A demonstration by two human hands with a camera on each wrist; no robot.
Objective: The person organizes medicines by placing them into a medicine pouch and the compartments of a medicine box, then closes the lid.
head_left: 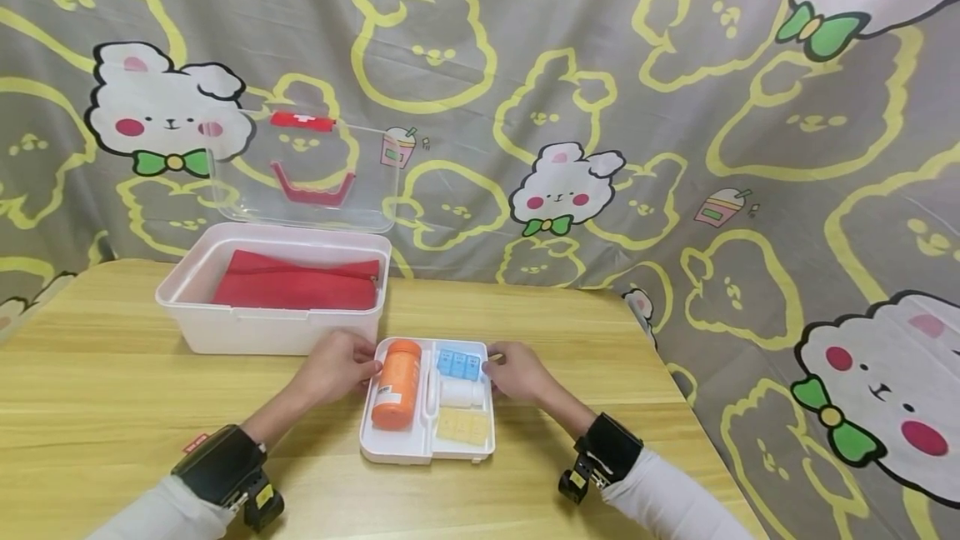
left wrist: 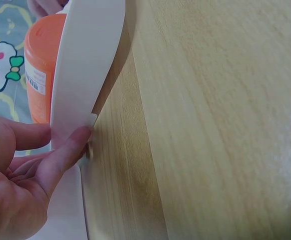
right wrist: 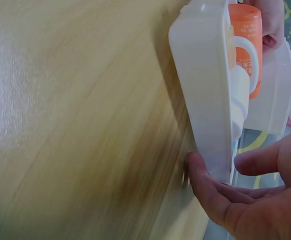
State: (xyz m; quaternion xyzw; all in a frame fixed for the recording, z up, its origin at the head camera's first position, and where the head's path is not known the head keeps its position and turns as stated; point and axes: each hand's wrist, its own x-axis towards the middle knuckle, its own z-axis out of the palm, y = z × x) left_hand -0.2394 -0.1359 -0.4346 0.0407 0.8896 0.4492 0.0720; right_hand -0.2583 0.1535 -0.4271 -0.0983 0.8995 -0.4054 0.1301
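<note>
A white compartment tray (head_left: pixel 397 445) is held between both hands, close over the wooden table. My left hand (head_left: pixel 339 370) pinches its left wall, thumb at the rim and fingers underneath, as the left wrist view shows. At the upper right corner, my right hand (head_left: pixel 521 372) grips the tray the same way. An orange bottle (head_left: pixel 398 386) with a white label lies in the left compartment. In the right one are a blue pill organizer (head_left: pixel 458 364), a small white bottle (head_left: pixel 461 393) and a pale yellow packet (head_left: pixel 462 426). A white handle (head_left: pixel 432 390) runs along the divider.
Behind the left hand stands a white storage box (head_left: pixel 277 333), its transparent lid (head_left: pixel 247 165) raised against the patterned curtain (head_left: pixel 660 140). A red zip pouch (head_left: pixel 292 286) lies inside. The wooden table (head_left: pixel 105 407) reaches back to the curtain.
</note>
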